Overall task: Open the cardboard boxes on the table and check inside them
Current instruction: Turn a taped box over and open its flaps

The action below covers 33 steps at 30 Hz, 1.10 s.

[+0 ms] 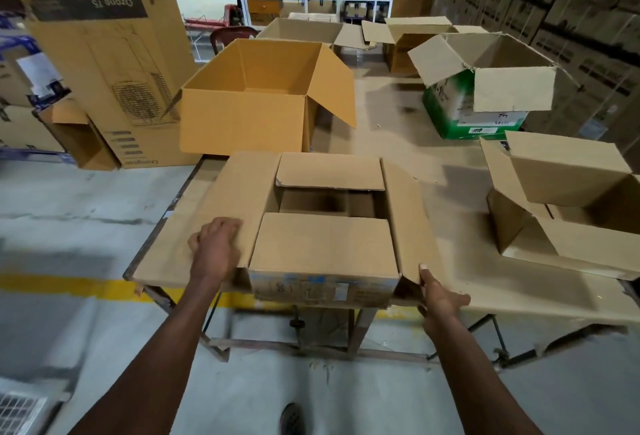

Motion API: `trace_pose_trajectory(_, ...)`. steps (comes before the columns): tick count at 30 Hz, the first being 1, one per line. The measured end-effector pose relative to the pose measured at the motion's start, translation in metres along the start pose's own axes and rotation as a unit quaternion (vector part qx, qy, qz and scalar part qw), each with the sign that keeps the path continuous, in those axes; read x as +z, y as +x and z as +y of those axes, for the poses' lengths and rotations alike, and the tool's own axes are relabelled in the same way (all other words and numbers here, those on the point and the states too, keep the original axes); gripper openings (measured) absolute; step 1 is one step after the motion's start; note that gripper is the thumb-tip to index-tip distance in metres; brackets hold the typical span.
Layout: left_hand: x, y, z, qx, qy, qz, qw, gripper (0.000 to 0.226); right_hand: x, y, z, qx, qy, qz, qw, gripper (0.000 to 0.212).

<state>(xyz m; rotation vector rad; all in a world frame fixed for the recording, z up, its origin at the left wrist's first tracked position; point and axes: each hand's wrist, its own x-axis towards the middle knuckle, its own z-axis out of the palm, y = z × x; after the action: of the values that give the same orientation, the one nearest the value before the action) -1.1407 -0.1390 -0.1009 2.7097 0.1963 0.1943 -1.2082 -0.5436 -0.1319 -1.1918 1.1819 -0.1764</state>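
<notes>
A person stands at the near edge of the bench (408,157) with a low cardboard box (323,287) drawn up to that edge, its four top flaps partly parted. The left hand (215,250) rests on the spread left flap (207,226), fingers curled loosely over its inner edge, gripping it lightly. The right hand (440,297) pinches the near corner of the right flap (405,216) between thumb and fingers. The near flap (323,246) and far flap (330,171) lie almost flat over the opening, leaving only a dark slot between them; what sits inside cannot be told.

Doing this step well probably means folding both side flaps fully outward first, then lifting the near and far flaps so the whole interior shows. The box overhangs the near edge slightly, so a steady downward hold seems wise. Other boxes farther along the bench, the orange carton (249,112) and the green-printed box (474,102), already stand open.
</notes>
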Motion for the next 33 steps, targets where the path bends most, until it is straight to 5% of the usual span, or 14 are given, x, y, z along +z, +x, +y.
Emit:
trace_pose_trajectory(3,0.003,0.007,0.04,0.048,0.005,-0.027,0.998,0.046,0.0,-0.003,-0.006,-0.077,-0.104,0.033,0.991,0.101)
trace_pose_trajectory(6,0.015,0.012,0.08,0.077,0.04,-0.132,0.987,0.064,0.0,-0.007,-0.01,-0.171,-0.193,0.064,0.964,0.084)
trace_pose_trajectory(11,0.039,0.018,0.119,0.121,0.068,-0.188,0.972,0.064,-0.003,-0.028,-0.014,-0.383,-0.33,0.114,0.855,0.061)
trace_pose_trajectory(13,0.038,0.021,0.127,0.113,0.077,-0.16,0.978,0.053,-0.004,-0.035,-0.02,-0.422,-0.333,0.098,0.838,0.058)
trace_pose_trajectory(18,-0.003,0.014,0.15,0.148,0.018,0.041,0.988,0.043,-0.002,-0.054,-0.045,-0.495,-0.217,0.025,0.841,0.036)
trace_pose_trajectory(22,-0.056,-0.027,0.155,0.166,-0.007,0.155,0.974,0.049,-0.001,-0.086,-0.085,-0.421,0.02,-0.131,0.897,0.023)
trace_pose_trajectory(25,-0.075,-0.077,0.155,0.145,0.013,0.123,0.982,0.062,-0.002,-0.096,-0.112,-0.378,0.018,-0.26,0.888,0.017)
trace_pose_trajectory(30,-0.041,-0.148,0.146,0.108,0.089,-0.031,0.99,0.052,0.013,-0.092,-0.1,-0.343,-0.291,-0.412,0.792,0.022)
trace_pose_trajectory(33,-0.017,-0.151,0.138,0.083,0.046,-0.069,0.993,0.034,0.026,-0.091,-0.064,-0.343,-0.471,-0.439,0.684,0.041)
